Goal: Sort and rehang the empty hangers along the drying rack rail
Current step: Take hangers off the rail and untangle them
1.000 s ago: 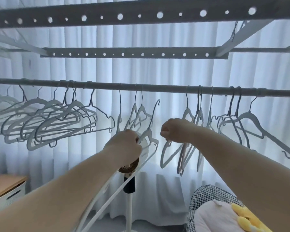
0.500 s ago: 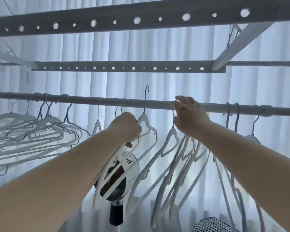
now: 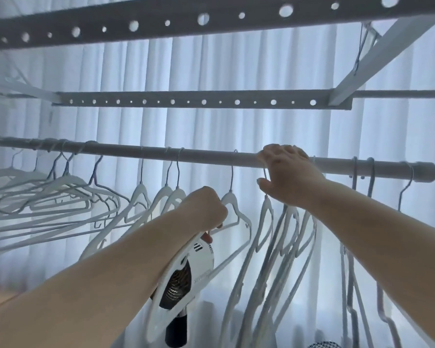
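A round grey metal rail [image 3: 206, 156] runs level across the view, and from it hang many white plastic hangers with thin wire hooks. One bunch [image 3: 48, 194] crowds its left end, swung sideways and overlapping; three hangers [image 3: 158, 194] hang apart near the middle, one hanger [image 3: 232, 197] just right of them, and a tight cluster [image 3: 286, 234] further right. Two grey hooks [image 3: 362, 177] hang close together near the right end, and a single hook [image 3: 406, 187] beyond them.

View count: one, head cam; no 2nd view to overlap.
Position: you look from just below the rail [image 3: 211, 156], close in.
Facing: fwd and tilted up, toward the curtain [image 3: 211, 66].
Near field: both your forearms enter from bottom corners.
Top edge: perforated bar [image 3: 161, 23] overhead.
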Tool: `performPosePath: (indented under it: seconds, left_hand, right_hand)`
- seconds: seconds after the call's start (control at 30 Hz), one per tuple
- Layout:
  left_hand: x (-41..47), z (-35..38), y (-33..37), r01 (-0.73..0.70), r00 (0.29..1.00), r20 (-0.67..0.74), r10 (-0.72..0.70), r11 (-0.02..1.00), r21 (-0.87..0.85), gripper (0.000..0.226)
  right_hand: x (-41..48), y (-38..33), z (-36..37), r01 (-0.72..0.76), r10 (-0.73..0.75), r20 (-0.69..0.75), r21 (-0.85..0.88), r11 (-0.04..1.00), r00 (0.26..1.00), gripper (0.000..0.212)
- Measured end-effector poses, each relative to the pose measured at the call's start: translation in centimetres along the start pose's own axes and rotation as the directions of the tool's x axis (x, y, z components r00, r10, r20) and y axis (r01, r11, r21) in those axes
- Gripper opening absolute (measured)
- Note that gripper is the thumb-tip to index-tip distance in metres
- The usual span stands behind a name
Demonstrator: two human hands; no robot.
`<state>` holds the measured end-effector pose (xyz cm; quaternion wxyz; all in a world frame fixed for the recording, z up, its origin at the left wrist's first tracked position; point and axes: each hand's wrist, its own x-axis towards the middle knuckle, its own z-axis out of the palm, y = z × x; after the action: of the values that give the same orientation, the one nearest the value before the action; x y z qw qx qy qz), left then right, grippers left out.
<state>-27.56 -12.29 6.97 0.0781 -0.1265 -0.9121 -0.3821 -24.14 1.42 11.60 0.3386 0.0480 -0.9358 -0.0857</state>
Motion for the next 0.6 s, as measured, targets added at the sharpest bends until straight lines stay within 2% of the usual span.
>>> performPosePath:
  seconds: [0.07,0.13,0.2,0.27,0.37,0.43,0.6]
  left_hand:
    - [0.0,-0.1,-0.3,-0.029,1.0,0.005,0.029,0.999,0.029,0.023]
    - [-0.2,-0.6,-0.6,-0.09,0.995,-0.024,0.095,0.985,0.147,0.025]
    - [-0.7,-1.4,-0.8,-0.126,0.985,-0.08,0.155,0.947,0.297,0.035]
    - [-1.0,-2.6,-1.3,-0.127,0.97,-0.148,0.192,0.924,0.36,0.036]
    - [-1.3,-4.5,-2.9,-0.12,0.94,-0.265,0.216,0.934,0.336,0.03]
    - [-1.3,-5.7,-4.3,-0.116,0.936,-0.293,0.197,0.956,0.271,0.033]
    - [-0.9,-7.2,-7.3,-0.056,0.986,-0.141,0.09,0.971,0.231,0.051]
  right_hand:
    - [0.4,-0.3,0.1,0.0,0.001,-0.018,0.016,1.0,1.0,0.043]
    - [0.9,-0.7,0.2,-0.009,0.01,-0.054,0.018,1.0,0.999,0.039]
    - [1.3,-1.1,0.3,-0.024,0.026,-0.099,0.02,1.0,0.995,0.038]
    - [1.8,-1.7,0.2,-0.027,0.032,-0.136,0.036,0.999,0.99,0.041]
    - [2.7,-3.1,-0.1,0.004,0.005,-0.166,0.054,0.999,0.986,0.04]
    - [3.4,-4.3,-0.2,0.042,-0.033,-0.167,0.056,0.998,0.985,0.04]
    - [5.5,-8.5,0.4,0.132,-0.129,-0.089,0.028,0.991,0.988,0.038]
